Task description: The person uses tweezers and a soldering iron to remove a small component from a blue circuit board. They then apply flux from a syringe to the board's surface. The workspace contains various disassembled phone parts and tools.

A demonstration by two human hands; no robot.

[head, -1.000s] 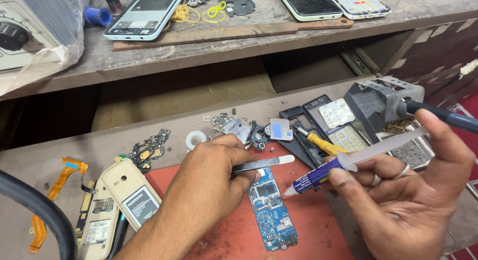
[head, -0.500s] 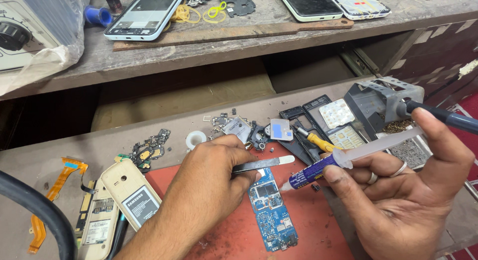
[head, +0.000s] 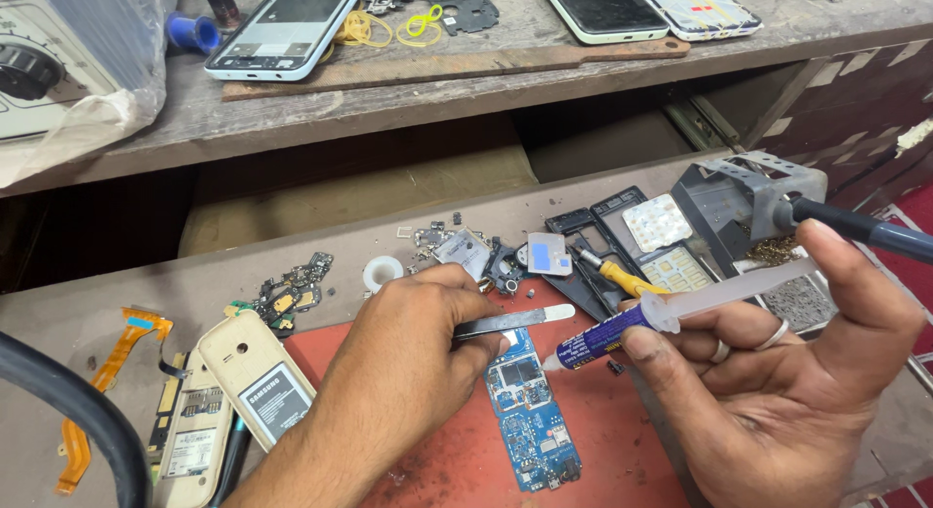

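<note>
Board: the bare blue phone circuit board (head: 530, 416) lies flat on the red work mat (head: 437, 469), between the two hands; its casing is already off
Left hand: the left hand (head: 403, 372) is pinched shut on flat steel tweezers (head: 510, 320), whose tips point right, just above the board's upper end
Right hand: the right hand (head: 777, 391) grips a clear plastic syringe with a blue label (head: 641, 325) between thumb and fingers, the thumb up by the plunger; its nozzle sits at the board's top right corner, contact too fine to tell
Done: phone opened and stripped; beige back shells (head: 238, 386), black plastic frames (head: 607, 236) and a white keypad sheet (head: 658, 221) lie apart
Left: by my reading, paste not yet visibly laid; the blue-handled soldering iron (head: 860, 231) rests in its grey metal stand (head: 748, 192), untouched
Surface: worn grey-brown bench (head: 194, 284), crowded with small parts, an orange flex ribbon (head: 97, 391), a yellow-handled screwdriver (head: 617, 275)
Room: a scuffed wooden shelf (head: 437, 90) above carries flat smartphones (head: 287, 27), yellow rubber bands, a plastic-wrapped white instrument (head: 58, 61)
</note>
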